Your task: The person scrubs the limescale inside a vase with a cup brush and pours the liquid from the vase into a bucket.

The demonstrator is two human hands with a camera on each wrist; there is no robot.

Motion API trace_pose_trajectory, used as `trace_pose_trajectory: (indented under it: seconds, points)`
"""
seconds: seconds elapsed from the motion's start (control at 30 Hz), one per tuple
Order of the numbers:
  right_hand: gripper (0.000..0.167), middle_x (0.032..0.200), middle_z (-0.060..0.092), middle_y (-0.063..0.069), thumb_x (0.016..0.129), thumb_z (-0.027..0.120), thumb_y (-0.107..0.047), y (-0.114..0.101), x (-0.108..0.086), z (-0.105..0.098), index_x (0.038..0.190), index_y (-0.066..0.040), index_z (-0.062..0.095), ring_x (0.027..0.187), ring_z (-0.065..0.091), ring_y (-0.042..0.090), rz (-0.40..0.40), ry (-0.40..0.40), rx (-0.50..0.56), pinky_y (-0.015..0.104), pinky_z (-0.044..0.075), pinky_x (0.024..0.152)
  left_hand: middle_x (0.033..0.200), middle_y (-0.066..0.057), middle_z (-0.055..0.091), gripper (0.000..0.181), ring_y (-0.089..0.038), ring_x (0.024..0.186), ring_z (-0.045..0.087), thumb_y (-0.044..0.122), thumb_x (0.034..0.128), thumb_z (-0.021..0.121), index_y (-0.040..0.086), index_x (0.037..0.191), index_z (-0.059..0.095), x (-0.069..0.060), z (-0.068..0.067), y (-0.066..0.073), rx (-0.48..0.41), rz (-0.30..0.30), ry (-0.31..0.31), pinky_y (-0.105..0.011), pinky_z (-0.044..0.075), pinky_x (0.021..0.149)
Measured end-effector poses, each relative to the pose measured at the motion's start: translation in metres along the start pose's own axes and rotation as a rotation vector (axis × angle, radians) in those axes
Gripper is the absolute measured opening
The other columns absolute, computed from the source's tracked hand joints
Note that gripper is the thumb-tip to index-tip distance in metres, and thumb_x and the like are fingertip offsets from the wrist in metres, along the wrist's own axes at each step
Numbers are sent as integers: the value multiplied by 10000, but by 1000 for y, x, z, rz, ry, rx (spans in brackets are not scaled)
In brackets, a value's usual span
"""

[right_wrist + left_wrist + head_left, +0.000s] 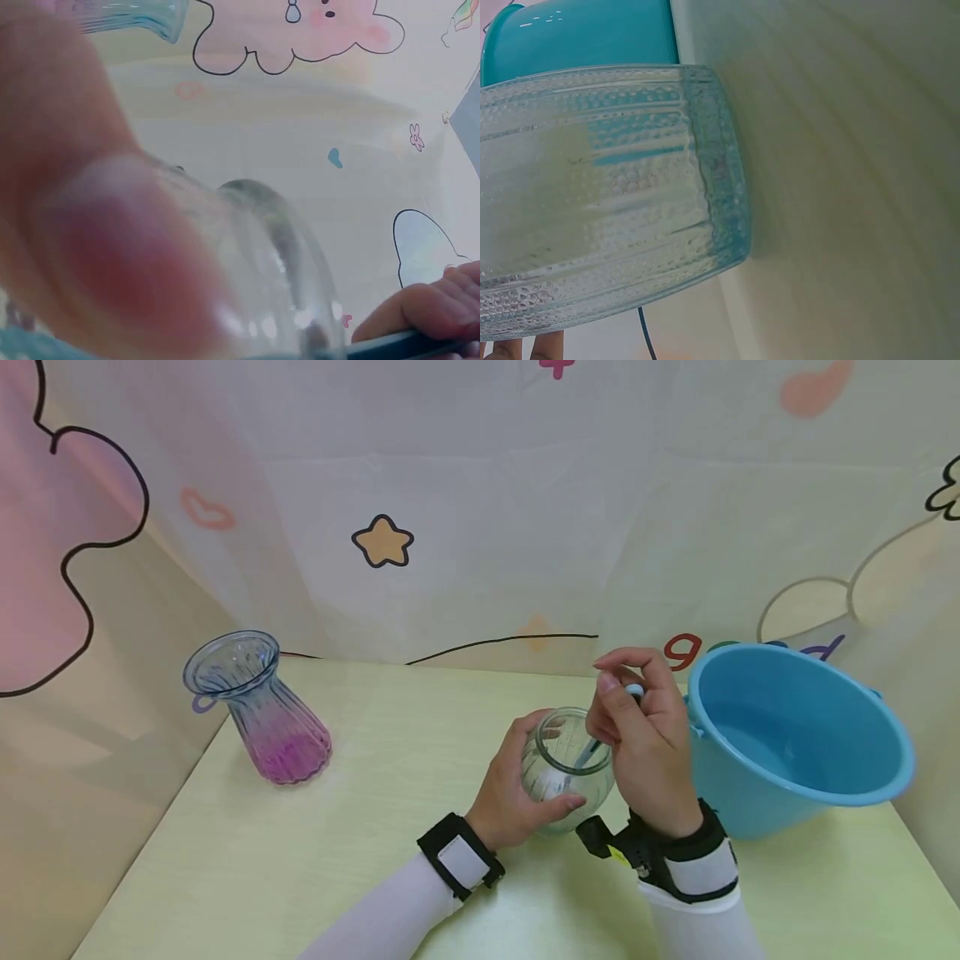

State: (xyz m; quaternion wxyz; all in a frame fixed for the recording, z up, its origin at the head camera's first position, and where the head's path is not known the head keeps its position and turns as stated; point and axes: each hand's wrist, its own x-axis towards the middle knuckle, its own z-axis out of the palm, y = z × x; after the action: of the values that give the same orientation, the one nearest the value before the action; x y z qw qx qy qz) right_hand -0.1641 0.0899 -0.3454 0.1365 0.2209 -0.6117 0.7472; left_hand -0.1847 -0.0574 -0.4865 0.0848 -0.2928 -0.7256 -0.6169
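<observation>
A round clear glass jar with a wide rim is tilted slightly, gripped around its side by my left hand. In the left wrist view the jar's ribbed wall fills much of the picture. My right hand is above the jar's mouth and grips the dark blue handle of a brush. The brush slants down into the jar; its whitish head is blurred through the glass. In the right wrist view my left thumb looms close, with my right hand on the handle at the right.
A light blue bucket stands just right of my right hand. At the left of the pale table is a fluted vase, blue above and pink below. A printed curtain hangs behind the table.
</observation>
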Motion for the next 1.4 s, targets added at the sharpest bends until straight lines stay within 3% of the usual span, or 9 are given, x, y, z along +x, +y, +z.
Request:
trace_pose_trajectory:
  seconds: [0.13,0.53,0.77,0.97,1.17,1.3,1.4]
  points:
    - [184,689,346,43,1080,447,-23,-2,0,0,1157,-131,574,569,296,189,-24,40,89,369,242,541,1449,-98,541,915,-270,1272,561,290,767,845,258,1533,346,-1,0,2,14,-11,5,-399,489,1077]
    - [90,708,323,89,1023,440,79,-8,5,-2,1060,16,493,593,261,207,-253,293,478,299,248,543,1459,-105,534,910,-273,1283,565,306,765,836,250,1530,346,0,-1,2,21,-14,0,-405,511,1048]
    - [73,702,305,99,1016,423,96,-12,7,-6,1021,41,469,590,252,202,-298,404,547,281,237,526,1465,-38,518,900,-177,1287,541,308,776,828,271,1534,343,0,0,1,15,-32,-10,-382,533,1022]
    - [51,702,284,95,1037,445,80,-10,7,-5,1031,40,475,582,241,197,-274,398,566,278,224,525,1468,-53,519,911,-188,1288,547,296,771,841,270,1534,343,-1,0,-1,14,-35,-8,-386,521,1036]
    - [61,710,343,84,1050,518,7,-7,5,-1,1104,19,493,579,253,186,-223,376,512,271,225,523,1468,-101,522,927,-257,1294,555,291,766,847,264,1538,335,0,1,-2,21,-29,-11,-400,508,1053]
    - [148,719,365,69,1058,541,-105,-5,3,4,1132,23,542,572,262,182,-174,297,418,294,225,522,1468,-97,526,922,-303,1286,564,299,763,849,252,1532,342,0,0,0,35,-21,-4,-402,502,1063]
    - [205,698,348,59,1060,530,-202,-3,1,6,1049,-4,578,558,260,178,-154,194,343,321,220,518,1463,-109,530,917,-325,1273,569,298,761,846,242,1528,347,0,1,1,28,-18,2,-395,499,1069]
